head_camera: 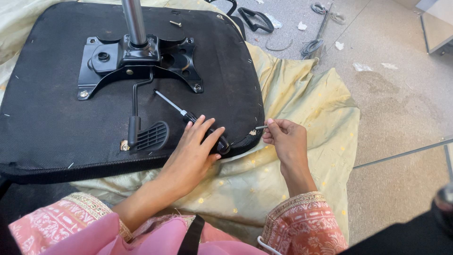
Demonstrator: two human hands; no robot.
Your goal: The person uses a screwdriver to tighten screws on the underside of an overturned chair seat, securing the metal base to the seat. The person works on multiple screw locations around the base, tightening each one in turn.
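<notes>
The screwdriver [191, 118] lies on the upturned black seat base [47, 118], near its front right corner; the steel shaft points up toward the black metal mounting plate [137, 61], the dark handle lies under the left hand [196, 146]. The tool is judged light, rigid and not fragile; the ribbed handle should offer a sure hold, whereas the bare shaft is likely slippery, so the handle is the place to take it.

The left hand rests flat over the handle, fingers spread and only lightly curled; it touches the tool but does not clamp it.

The right hand [283, 139] hovers just off the seat edge, over the pale gold cloth [302, 94]; thumb and forefinger are pinched together on a small metal screw [261, 127], its tip pointing at the seat corner. The screw is judged small, hard and easily dropped; a fingertip pinch near the head suits it.

A grey gas-lift column [134, 21] rises from the plate; a black lever paddle [148, 136] lies just left of the left hand; another loose screw [175, 23] lies at the far edge.
</notes>
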